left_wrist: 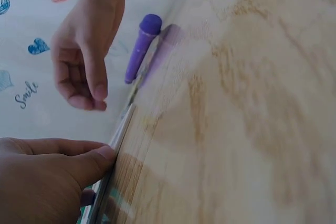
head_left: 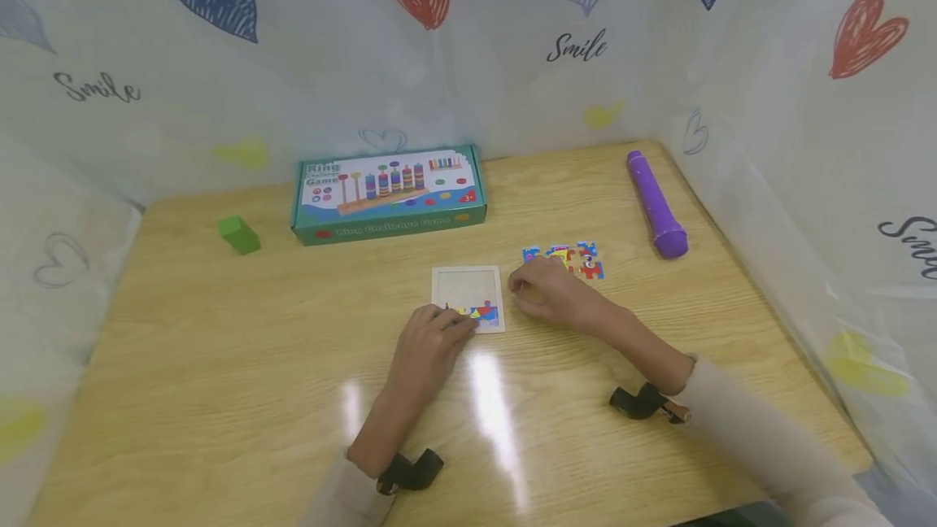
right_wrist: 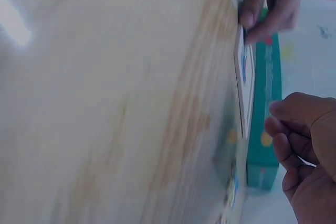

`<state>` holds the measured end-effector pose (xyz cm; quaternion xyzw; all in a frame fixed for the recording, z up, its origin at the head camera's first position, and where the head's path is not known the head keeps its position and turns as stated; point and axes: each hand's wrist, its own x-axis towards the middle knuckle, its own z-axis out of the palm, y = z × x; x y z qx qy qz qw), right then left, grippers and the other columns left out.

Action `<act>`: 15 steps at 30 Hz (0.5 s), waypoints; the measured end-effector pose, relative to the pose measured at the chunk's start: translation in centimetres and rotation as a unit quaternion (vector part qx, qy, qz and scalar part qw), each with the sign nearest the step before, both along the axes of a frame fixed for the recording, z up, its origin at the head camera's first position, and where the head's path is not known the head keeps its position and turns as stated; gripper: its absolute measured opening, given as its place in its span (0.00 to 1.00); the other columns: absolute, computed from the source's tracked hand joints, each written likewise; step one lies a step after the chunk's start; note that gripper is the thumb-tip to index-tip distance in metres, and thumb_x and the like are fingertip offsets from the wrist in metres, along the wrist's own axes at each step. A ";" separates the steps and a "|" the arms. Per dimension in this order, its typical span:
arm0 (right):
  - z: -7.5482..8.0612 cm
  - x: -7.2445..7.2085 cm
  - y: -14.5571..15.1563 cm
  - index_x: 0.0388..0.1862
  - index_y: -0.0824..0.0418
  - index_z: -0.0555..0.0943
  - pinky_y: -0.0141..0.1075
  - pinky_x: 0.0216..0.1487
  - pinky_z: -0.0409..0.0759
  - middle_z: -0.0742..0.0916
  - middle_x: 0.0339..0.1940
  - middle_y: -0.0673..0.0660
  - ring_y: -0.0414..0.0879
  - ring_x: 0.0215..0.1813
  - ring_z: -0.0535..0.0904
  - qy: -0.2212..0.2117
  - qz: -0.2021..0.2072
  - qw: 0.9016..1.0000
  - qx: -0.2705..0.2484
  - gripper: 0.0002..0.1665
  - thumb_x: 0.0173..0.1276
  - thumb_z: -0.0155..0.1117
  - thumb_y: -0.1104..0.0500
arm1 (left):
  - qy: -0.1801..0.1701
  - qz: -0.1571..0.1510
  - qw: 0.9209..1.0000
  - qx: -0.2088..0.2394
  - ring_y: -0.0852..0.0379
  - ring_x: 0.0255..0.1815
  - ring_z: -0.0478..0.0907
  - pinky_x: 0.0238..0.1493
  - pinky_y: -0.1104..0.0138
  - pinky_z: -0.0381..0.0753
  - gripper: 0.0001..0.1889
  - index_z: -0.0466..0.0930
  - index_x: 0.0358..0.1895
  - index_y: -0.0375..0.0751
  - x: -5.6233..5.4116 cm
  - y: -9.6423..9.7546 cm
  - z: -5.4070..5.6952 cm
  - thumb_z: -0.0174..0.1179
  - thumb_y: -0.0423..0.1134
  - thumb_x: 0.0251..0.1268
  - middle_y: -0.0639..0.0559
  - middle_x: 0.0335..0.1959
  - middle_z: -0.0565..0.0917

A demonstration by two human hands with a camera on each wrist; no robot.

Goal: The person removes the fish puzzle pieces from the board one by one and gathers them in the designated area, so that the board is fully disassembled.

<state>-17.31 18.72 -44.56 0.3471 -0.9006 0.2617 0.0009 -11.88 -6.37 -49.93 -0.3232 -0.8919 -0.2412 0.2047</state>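
Note:
A small square wooden puzzle tray [head_left: 468, 269] lies on the table, with colourful jigsaw pieces [head_left: 483, 314] along its near side. My left hand [head_left: 432, 346] is at the tray's near left corner and covers part of it. The left wrist view shows that thumb and fingertips [left_wrist: 106, 153] gripping the tray edge. Just right of the tray, my right hand [head_left: 556, 293] hovers with loosely curled fingers. Nothing shows between its thumb and fingers [right_wrist: 286, 109] in the right wrist view. Behind it lie loose jigsaw pieces [head_left: 588, 260], partly hidden by the hand.
A green ring game box [head_left: 391, 226] lies at the back of the table. To its left is a green block [head_left: 239, 234]; at the back right lies a purple toy microphone [head_left: 656, 206]. A curtain printed with hearts [head_left: 293, 96] encloses the table's back and sides.

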 end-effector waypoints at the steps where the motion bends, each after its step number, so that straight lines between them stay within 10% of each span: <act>1: -0.1 0.2 -0.6 0.39 0.62 0.83 0.46 0.49 0.70 0.85 0.36 0.51 0.48 0.43 0.78 0.001 0.009 1.000 0.002 0.06 0.63 0.69 0.67 | -0.003 0.001 1.000 0.002 0.54 0.37 0.76 0.45 0.63 0.76 0.07 0.91 0.41 0.44 0.0 0.0 0.0 0.72 0.34 0.59 0.54 0.37 0.88; 15: -0.9 0.3 -3.8 0.46 0.62 0.83 0.47 0.51 0.65 0.86 0.41 0.51 0.48 0.46 0.77 -0.061 0.000 0.997 0.055 0.15 0.61 0.76 0.60 | 0.002 0.002 0.999 0.033 0.55 0.37 0.76 0.44 0.64 0.76 0.04 0.91 0.38 0.44 -0.1 -0.1 -0.4 0.72 0.35 0.59 0.55 0.36 0.88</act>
